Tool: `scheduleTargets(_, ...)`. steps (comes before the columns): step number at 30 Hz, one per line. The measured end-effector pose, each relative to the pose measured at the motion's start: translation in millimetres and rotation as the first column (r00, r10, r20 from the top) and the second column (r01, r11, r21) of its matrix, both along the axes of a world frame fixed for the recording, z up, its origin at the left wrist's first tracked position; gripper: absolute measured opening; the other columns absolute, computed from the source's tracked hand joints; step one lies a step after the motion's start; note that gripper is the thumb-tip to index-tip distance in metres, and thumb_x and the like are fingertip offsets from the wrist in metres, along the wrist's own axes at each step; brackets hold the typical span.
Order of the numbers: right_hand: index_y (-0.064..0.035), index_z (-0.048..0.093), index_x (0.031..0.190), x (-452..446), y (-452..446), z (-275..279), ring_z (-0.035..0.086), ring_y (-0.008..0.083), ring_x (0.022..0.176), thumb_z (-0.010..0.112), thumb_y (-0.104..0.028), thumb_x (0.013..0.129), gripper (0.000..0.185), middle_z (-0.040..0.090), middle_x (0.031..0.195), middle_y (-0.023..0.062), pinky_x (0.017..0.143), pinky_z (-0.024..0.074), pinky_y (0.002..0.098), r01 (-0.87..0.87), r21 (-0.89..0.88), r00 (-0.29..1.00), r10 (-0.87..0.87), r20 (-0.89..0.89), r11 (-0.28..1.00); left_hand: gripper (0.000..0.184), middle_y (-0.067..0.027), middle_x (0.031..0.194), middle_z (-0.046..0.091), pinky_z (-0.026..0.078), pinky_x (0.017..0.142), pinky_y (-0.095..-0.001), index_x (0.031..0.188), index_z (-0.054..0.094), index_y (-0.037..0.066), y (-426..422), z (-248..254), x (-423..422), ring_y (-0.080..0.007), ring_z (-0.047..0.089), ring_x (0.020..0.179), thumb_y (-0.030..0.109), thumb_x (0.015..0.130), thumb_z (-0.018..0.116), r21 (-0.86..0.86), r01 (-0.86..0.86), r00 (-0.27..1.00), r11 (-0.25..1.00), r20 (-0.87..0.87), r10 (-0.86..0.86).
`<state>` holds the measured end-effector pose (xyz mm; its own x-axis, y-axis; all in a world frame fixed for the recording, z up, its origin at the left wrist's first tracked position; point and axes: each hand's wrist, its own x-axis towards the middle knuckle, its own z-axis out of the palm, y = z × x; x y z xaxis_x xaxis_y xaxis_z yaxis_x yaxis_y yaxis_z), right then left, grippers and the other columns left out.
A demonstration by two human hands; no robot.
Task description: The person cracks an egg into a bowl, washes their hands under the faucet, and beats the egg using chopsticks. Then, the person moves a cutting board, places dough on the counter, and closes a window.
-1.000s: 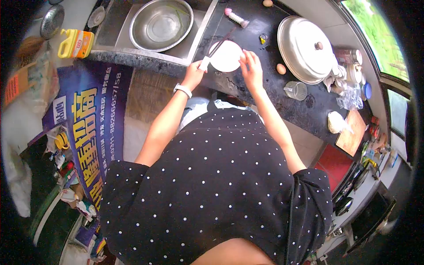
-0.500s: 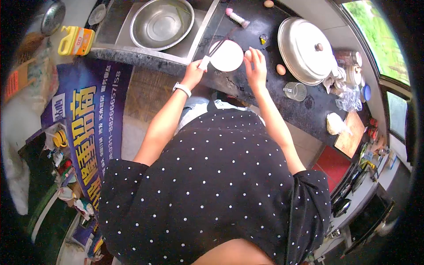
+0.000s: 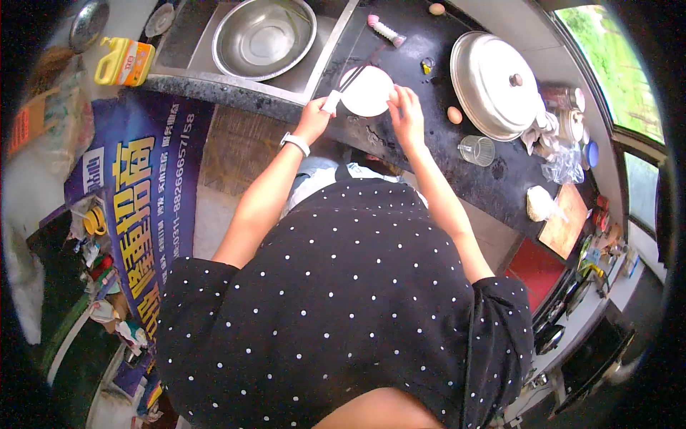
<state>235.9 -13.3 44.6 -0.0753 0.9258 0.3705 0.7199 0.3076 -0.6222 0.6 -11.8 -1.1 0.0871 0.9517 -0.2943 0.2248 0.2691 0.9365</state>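
A white plate or shallow bowl (image 3: 370, 93) sits on the dark counter in front of me. Dark chopsticks (image 3: 351, 79) rest across its left side. My left hand (image 3: 312, 120) is closed at the plate's lower left, gripping a small white packet or folded piece (image 3: 331, 101) whose kind I cannot make out. My right hand (image 3: 408, 120) is at the plate's right rim with its fingers bent together; what they pinch, if anything, is too small to name. To its right lies a brown egg (image 3: 454, 115).
A steel basin (image 3: 264, 39) stands in the sink at left. A domed metal lid (image 3: 494, 86), a glass cup (image 3: 476, 149) and a cutting board (image 3: 566, 222) are on the right. Farther back are another egg (image 3: 436, 9) and a pink-capped bottle (image 3: 386, 31).
My right hand has moved slightly left and down to the plate's rim, its fingers drawing closer together. The left hand keeps its grip on the white piece in nearly the same place.
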Motion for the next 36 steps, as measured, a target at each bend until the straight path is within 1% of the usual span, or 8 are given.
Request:
scheduleTargets(6, -0.0006, 0.048, 0.117, -4, -3, -6, 0.05, 0.0354, 0.107, 0.06, -0.007, 0.081, 0.038, 0.052, 0.113, 0.0192, 0.089, 0.043, 0.0397, -0.023, -0.044, 0.997, 0.025, 0.066, 0.999, 0.028, 0.0017, 0.065, 0.054, 0.039, 0.059, -0.025, 0.069, 0.055, 0.005, -3, -9, 0, -0.0085, 0.048, 0.062, 0.021, 0.092, 0.049, -0.021, -0.001, 1.0, 1.0, -0.005, 0.001)
scheduleTargets(11, -0.0006, 0.048, 0.117, 2, 10, 15, 0.054, 0.0324, 0.102, 0.056, -0.013, 0.087, 0.033, 0.054, 0.11, 0.0178, 0.088, 0.0439, 0.0362, 0.061, -0.118, 0.984, -0.08, -0.162, 0.991, 0.032, 0.0026, 0.064, 0.052, 0.038, 0.059, -0.0242, 0.069, 0.054, 0.006, -2, -20, 0, -0.0077, 0.048, 0.062, 0.027, 0.093, 0.049, -0.006, -0.019, 0.998, 1.0, 0.059, 0.019)
scheduleTargets(13, 0.0003, 0.052, 0.105, -2, 28, 0, 0.055, 0.0246, 0.096, 0.053, -0.019, 0.089, 0.025, 0.056, 0.097, 0.0119, 0.087, 0.044, 0.0348, 0.01, -0.325, 0.782, -0.21, -0.587, 0.946, 0.032, 0.0033, 0.062, 0.049, 0.037, 0.056, -0.0236, 0.069, 0.054, 0.007, -1, -25, 1, -0.0073, 0.046, 0.059, 0.028, 0.093, 0.049, -0.018, -0.047, 0.994, 0.999, 0.099, 0.049)
scheduleTargets(16, -0.0012, 0.053, 0.092, -5, 44, 13, 0.054, 0.0182, 0.088, 0.052, -0.023, 0.089, 0.022, 0.054, 0.084, 0.0052, 0.086, 0.0434, 0.0332, -0.543, -0.431, 0.215, -0.377, -0.901, 0.72, 0.033, 0.0045, 0.06, 0.046, 0.034, 0.051, -0.0228, 0.069, 0.052, 0.008, -2, -8, 3, -0.0062, 0.042, 0.054, 0.031, 0.093, 0.048, -0.024, -0.074, 0.984, 0.997, 0.159, 0.077)
scheduleTargets(25, -0.0024, 0.051, 0.096, -14, 55, 3, 0.054, 0.0157, 0.076, 0.053, -0.029, 0.089, 0.028, 0.056, 0.082, 0.0043, 0.072, 0.0456, 0.0329, -0.612, -0.558, 0.407, -0.382, -0.83, 0.561, 0.034, 0.0062, 0.059, 0.043, 0.029, 0.043, -0.0204, 0.07, 0.05, 0.011, -1, -6, -4, -0.0033, 0.037, 0.047, 0.035, 0.093, 0.048, -0.071, -0.09, 0.963, 0.993, 0.247, 0.105)
scheduleTargets(30, 0.001, 0.047, 0.105, -17, 53, -14, 0.06, 0.0319, 0.079, 0.055, -0.037, 0.087, 0.043, 0.061, 0.09, 0.0199, 0.072, 0.0478, 0.0397, -0.224, -0.585, 0.942, 0.019, -0.336, 0.78, 0.032, 0.0063, 0.06, 0.044, 0.029, 0.043, -0.0203, 0.071, 0.05, 0.011, -4, -3, -2, -0.0033, 0.038, 0.047, 0.033, 0.094, 0.048, -0.066, -0.117, 0.959, 0.991, 0.25, 0.13)
scheduleTargets(32, 0.0021, 0.045, 0.107, -27, 47, 1, 0.058, 0.0416, 0.091, 0.056, -0.035, 0.086, 0.044, 0.058, 0.094, 0.0289, 0.079, 0.0463, 0.043, -0.115, -0.49, 0.989, 0.053, -0.138, 0.864, 0.031, 0.0062, 0.06, 0.044, 0.03, 0.043, -0.0204, 0.071, 0.05, 0.011, -4, -2, -1, -0.0034, 0.038, 0.048, 0.032, 0.094, 0.048, -0.065, -0.122, 0.956, 0.99, 0.26, 0.134)
scheduleTargets(36, 0.0017, 0.046, 0.106, -30, 47, -7, 0.059, 0.0419, 0.089, 0.058, -0.032, 0.085, 0.042, 0.059, 0.093, 0.0271, 0.077, 0.0465, 0.044, -0.143, -0.359, 0.99, 0.13, -0.061, 0.922, 0.031, 0.006, 0.06, 0.043, 0.03, 0.044, -0.0207, 0.071, 0.05, 0.01, -4, -7, 0, -0.0037, 0.038, 0.048, 0.032, 0.093, 0.049, -0.011, -0.118, 0.966, 0.993, 0.23, 0.117)
